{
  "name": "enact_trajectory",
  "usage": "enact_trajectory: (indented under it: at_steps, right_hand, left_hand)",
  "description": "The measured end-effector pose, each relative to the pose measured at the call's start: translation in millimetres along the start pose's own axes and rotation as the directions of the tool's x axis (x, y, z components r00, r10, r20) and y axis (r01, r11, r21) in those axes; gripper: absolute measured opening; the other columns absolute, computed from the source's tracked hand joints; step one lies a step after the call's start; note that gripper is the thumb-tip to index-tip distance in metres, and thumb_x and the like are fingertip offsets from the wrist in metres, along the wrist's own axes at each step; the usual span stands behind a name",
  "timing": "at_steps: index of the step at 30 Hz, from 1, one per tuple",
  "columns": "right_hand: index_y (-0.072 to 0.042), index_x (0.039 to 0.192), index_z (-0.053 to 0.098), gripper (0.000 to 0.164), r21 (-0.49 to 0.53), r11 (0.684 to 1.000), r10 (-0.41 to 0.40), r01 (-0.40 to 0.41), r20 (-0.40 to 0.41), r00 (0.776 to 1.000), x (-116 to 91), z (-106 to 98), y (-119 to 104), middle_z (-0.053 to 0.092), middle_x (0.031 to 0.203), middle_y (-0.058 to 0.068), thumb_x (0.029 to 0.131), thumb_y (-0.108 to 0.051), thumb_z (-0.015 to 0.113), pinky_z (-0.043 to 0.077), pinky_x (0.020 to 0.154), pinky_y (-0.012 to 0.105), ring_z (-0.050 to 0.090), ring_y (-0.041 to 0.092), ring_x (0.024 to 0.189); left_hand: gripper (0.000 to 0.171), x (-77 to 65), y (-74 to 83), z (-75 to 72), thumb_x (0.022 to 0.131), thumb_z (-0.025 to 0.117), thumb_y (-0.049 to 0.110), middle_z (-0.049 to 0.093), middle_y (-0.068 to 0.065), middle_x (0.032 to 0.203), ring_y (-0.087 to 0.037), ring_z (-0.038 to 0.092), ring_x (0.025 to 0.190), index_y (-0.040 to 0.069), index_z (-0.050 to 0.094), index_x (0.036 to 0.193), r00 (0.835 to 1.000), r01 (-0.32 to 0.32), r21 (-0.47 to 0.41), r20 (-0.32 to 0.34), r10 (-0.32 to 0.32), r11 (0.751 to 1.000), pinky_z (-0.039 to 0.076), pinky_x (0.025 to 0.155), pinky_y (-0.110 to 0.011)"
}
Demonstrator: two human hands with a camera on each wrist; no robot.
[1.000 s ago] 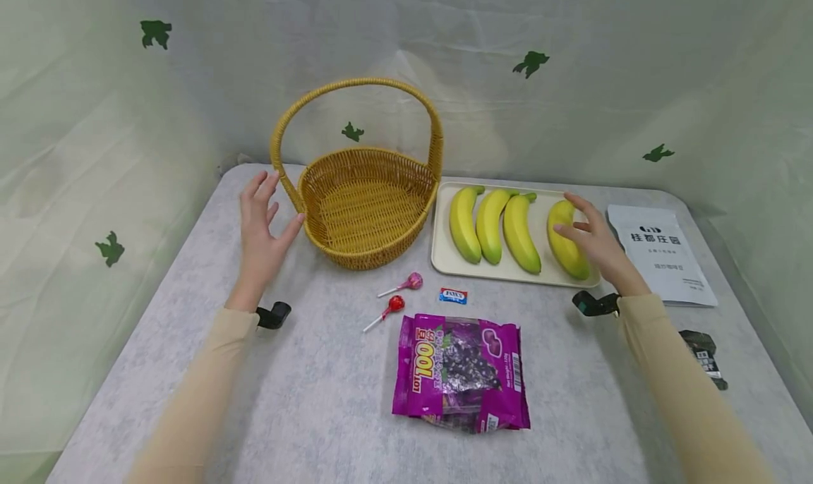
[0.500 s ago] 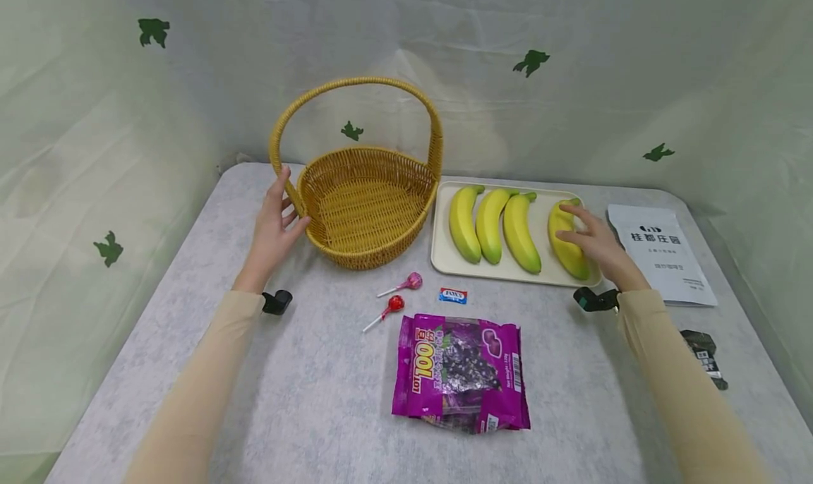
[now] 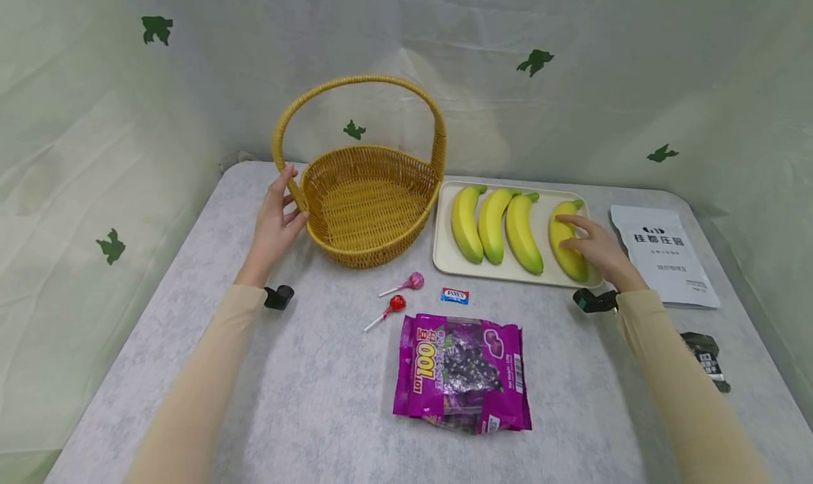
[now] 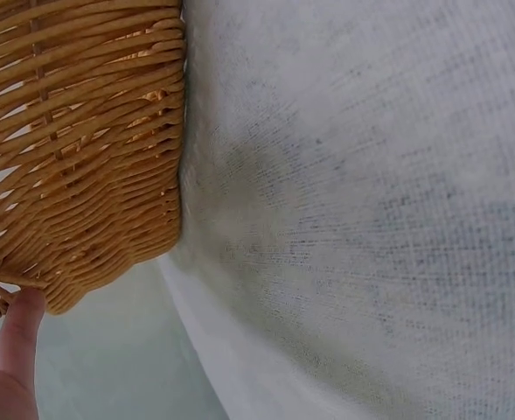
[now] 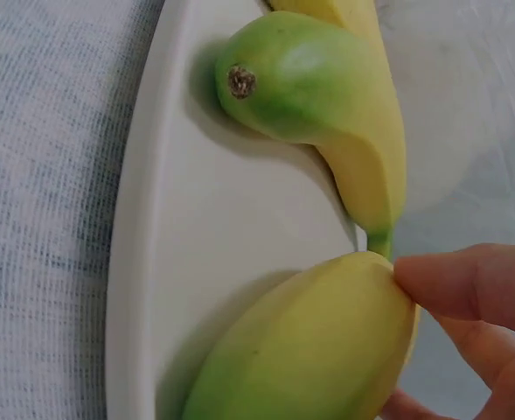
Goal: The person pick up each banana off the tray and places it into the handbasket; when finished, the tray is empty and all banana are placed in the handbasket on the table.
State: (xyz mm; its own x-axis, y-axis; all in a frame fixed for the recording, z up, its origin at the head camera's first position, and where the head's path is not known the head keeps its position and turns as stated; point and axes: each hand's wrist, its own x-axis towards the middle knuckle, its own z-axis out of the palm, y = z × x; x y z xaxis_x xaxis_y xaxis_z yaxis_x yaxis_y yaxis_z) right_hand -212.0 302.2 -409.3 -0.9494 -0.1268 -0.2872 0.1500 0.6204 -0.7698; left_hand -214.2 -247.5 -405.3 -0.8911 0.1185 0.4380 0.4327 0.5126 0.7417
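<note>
A woven wicker basket with a tall arched handle stands at the back of the table. My left hand grips its left side where the handle meets the rim. One fingertip presses the weave in the left wrist view; the other fingers are mostly hidden there. On the right, my right hand pinches the rightmost yellow-green banana between thumb and fingers. That banana lies on a cream tray, apart from the several bananas on the tray's left.
Two lollipops, one pink and one red, lie before the basket near a small wrapped candy. A purple candy bag lies in front. To the right are a white pouch and a black packet.
My left hand has moved right onto the basket's handle base and taken hold. My right fingers have closed onto the rightmost banana. The basket and the other items stay in place.
</note>
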Motion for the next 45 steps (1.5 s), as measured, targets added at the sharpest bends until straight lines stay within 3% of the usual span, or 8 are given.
enact_trajectory:
  at_steps: [5, 11, 18, 22, 29, 36, 41, 45]
  right_hand:
    - [-0.015, 0.152, 0.029, 0.058, 0.025, 1.000, 0.014, -0.013, -0.032, 0.999, -5.7, -0.3, -7.9, 0.003, 0.159, 0.016, 0.098, -0.015, 0.050, 0.015, 0.109, 0.065, 0.013, 0.046, 0.138]
    - [-0.015, 0.151, 0.031, 0.057, 0.137, 0.988, -0.074, 0.078, -0.035, 0.997, -15.4, 2.7, -31.8, 0.006, 0.159, 0.011, 0.098, -0.015, 0.052, 0.023, 0.106, 0.065, 0.028, 0.049, 0.130]
    - [-0.018, 0.148, 0.037, 0.054, 0.133, 0.974, -0.185, 0.181, 0.017, 0.983, -27.6, 18.6, -69.4, 0.019, 0.156, 0.008, 0.098, -0.017, 0.056, 0.026, 0.105, 0.065, 0.034, 0.045, 0.129]
    - [-0.014, 0.147, 0.038, 0.053, 0.178, 0.951, -0.269, 0.252, 0.076, 0.960, -29.7, 33.0, -91.9, 0.022, 0.155, 0.009, 0.097, -0.013, 0.055, 0.029, 0.104, 0.063, 0.034, 0.045, 0.128]
    - [-0.007, 0.142, 0.045, 0.049, 0.192, 0.896, -0.431, 0.401, 0.154, 0.889, -22.3, 62.4, -125.8, 0.034, 0.149, 0.009, 0.095, -0.003, 0.056, 0.028, 0.107, 0.052, 0.037, 0.034, 0.128]
    - [-0.017, 0.141, 0.048, 0.049, 0.133, 0.896, -0.443, 0.423, 0.243, 0.863, -10.5, 93.3, -162.0, 0.028, 0.152, 0.003, 0.094, -0.009, 0.060, 0.039, 0.098, 0.048, 0.042, 0.033, 0.120]
    - [-0.015, 0.140, 0.049, 0.049, 0.121, 0.858, -0.512, 0.499, 0.280, 0.812, 11.0, 117.4, -185.1, 0.035, 0.148, 0.003, 0.093, -0.007, 0.059, 0.039, 0.096, 0.044, 0.043, 0.028, 0.117]
    - [-0.013, 0.140, 0.050, 0.051, 0.154, 0.857, -0.515, 0.492, 0.302, 0.802, 29.7, 138.5, -203.2, 0.040, 0.144, 0.004, 0.091, -0.002, 0.059, 0.042, 0.093, 0.039, 0.045, 0.024, 0.115]
  left_hand:
    - [0.085, 0.8, 1.7, 1.3, 0.090, 0.056, -0.012, 0.026, -0.008, 0.151, -0.044, 0.043, 0.124, 0.028, 0.016, 0.153, 1.000, 0.003, -0.013, -0.004, -0.003, 1.000, 0.045, 0.091, -0.061]
    - [0.088, 0.5, 2.3, 0.4, 0.089, 0.057, -0.013, 0.026, -0.008, 0.151, -0.046, 0.042, 0.124, 0.031, 0.017, 0.153, 1.000, -0.002, -0.027, -0.013, 0.002, 1.000, 0.045, 0.090, -0.063]
    - [0.088, 0.8, 1.3, -0.6, 0.090, 0.056, -0.013, 0.025, -0.012, 0.151, -0.043, 0.043, 0.124, 0.035, 0.016, 0.152, 1.000, -0.011, 0.015, -0.007, 0.011, 1.000, 0.046, 0.091, -0.059]
    - [0.088, 0.4, 1.2, -1.5, 0.090, 0.056, -0.013, 0.026, -0.014, 0.150, -0.045, 0.044, 0.123, 0.035, 0.017, 0.152, 0.999, -0.036, 0.035, -0.013, 0.036, 0.999, 0.047, 0.089, -0.059]
    - [0.088, 0.5, 0.2, -0.5, 0.089, 0.057, -0.013, 0.029, -0.011, 0.149, -0.043, 0.046, 0.121, 0.037, 0.019, 0.151, 0.999, -0.045, 0.044, -0.023, 0.046, 0.998, 0.050, 0.086, -0.058]
    - [0.086, 0.8, 0.1, 0.5, 0.089, 0.057, -0.012, 0.030, -0.011, 0.148, -0.042, 0.047, 0.119, 0.035, 0.019, 0.151, 0.999, -0.032, 0.074, -0.020, 0.033, 0.997, 0.049, 0.087, -0.057]
    - [0.087, 0.9, -0.4, 0.5, 0.090, 0.057, -0.011, 0.029, -0.010, 0.149, -0.042, 0.047, 0.120, 0.036, 0.018, 0.151, 1.000, -0.025, 0.082, -0.016, 0.027, 0.996, 0.050, 0.086, -0.058]
    - [0.087, 0.2, -0.8, -0.1, 0.090, 0.057, -0.011, 0.028, -0.010, 0.149, -0.041, 0.046, 0.121, 0.037, 0.017, 0.151, 1.000, -0.018, 0.084, -0.013, 0.019, 0.996, 0.050, 0.087, -0.058]
